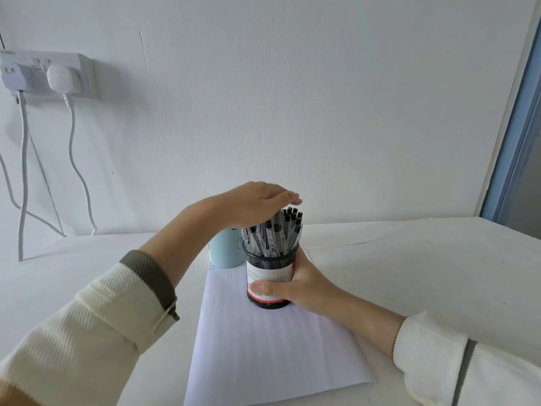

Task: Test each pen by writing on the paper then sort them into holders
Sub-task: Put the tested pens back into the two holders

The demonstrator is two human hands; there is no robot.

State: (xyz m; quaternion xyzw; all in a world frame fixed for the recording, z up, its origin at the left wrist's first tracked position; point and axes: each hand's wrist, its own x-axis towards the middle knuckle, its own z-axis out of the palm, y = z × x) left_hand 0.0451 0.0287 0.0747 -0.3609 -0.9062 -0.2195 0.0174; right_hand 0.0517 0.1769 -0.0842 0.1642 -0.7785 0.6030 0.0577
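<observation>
Black mesh holder [270, 300] stands upright on the far half of a white paper sheet [263, 350], approx. centre of the table [424, 273]. It has a white label w/ a red strip low down; the print is too small to read. It's packed full of pens [273, 234]: clear barrels, black caps, all leaning a bit, tops fanned toward the far right.

R hand [307, 285] grips the holder from the right side, fingers curled round the back, thumb laid across the near face over the label. L hand [254, 203] is flat, palm down, fingers straight and together, over the pen tops. The palm looks to be touching the left-hand pens, but can't tell for certain; the fingertips reach past the tallest caps. It grasps nothing.

Second holder, a light blue cup [227, 250], sits just behind and left of the mesh one, at the paper's far left corner, partly hidden by the L wrist. Its contents can't be seen. A few tiny marks show on the paper [212, 267] right by the cup's base, too small to read.

Both arms wear cream knit sleeves w/ a grey-green band, pushed up off the wrists.

Far left on the wall: white double socket [85, 71] w/ two plugs in, white cables [71, 142] hanging to the table. Far right edge: blue-grey window frame [521, 127].
</observation>
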